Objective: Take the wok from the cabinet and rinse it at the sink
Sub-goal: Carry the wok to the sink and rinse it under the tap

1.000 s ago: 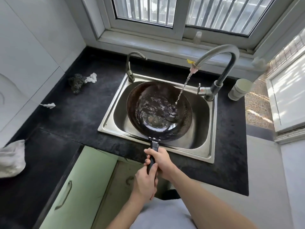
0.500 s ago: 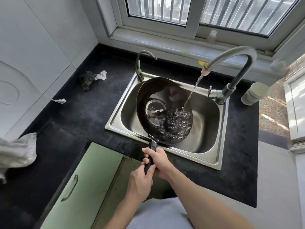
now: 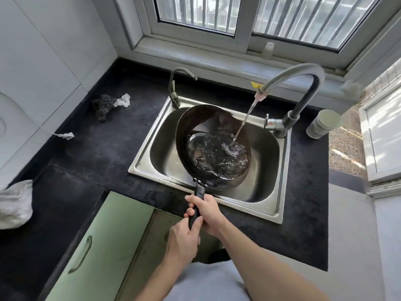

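Wok [image 3: 195, 127] tilts over sink [image 3: 162, 153] ahead of left hand [image 3: 184, 241] and right hand [image 3: 209, 211] clasping its handle [image 3: 199, 192].

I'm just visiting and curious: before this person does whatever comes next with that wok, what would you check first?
1. Grip on the handle: ok. The right hand and left hand both grip the wok handle.
2. Wok over the basin: ok. The wok is tilted over the sink.
3. Water reaching it: ok. The stream from the faucet lands inside the wok.
4. Nearby things clear: ok. The cup stands on the counter beyond the faucet, apart from the wok.
5. Inside rinsed clean: cannot tell. Dark metal and churning water hide it.
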Motion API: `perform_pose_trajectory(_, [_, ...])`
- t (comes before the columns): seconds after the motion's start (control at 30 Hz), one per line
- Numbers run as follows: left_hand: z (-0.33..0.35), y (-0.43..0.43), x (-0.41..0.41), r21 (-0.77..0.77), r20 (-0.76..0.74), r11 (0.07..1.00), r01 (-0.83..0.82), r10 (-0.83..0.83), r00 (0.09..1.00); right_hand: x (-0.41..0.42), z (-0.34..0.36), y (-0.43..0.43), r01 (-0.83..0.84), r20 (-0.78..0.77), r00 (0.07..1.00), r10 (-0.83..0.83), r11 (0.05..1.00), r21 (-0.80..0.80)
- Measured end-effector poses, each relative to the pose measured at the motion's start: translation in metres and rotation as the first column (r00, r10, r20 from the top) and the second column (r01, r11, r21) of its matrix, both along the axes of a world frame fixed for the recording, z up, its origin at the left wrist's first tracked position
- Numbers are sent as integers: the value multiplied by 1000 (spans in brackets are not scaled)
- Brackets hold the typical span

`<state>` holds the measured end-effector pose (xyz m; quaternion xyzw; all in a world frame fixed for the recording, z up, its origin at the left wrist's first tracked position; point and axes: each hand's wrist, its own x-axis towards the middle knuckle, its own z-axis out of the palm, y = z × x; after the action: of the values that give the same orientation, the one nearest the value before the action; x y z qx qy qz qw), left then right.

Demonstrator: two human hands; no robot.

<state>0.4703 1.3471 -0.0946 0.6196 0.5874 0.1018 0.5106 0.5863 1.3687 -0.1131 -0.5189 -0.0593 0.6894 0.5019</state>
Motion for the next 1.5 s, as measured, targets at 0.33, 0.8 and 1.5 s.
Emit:
perform_pose_trajectory(0.33, [6,1,-4,-28,26,999,-21,22,999,-5,7,2,-19,37,999,19,1000,20])
perform_pose_trajectory(0.8, [21,5,-3,-73,-19,997,31,-33,999,-7,5,-5,54,-66,996,-61,993,-105])
perform_pose_trajectory(1.5, [47,17,-13,-312,88,948,-65,97,991,-27,24,-1,147,-68,985,-156,981,-123])
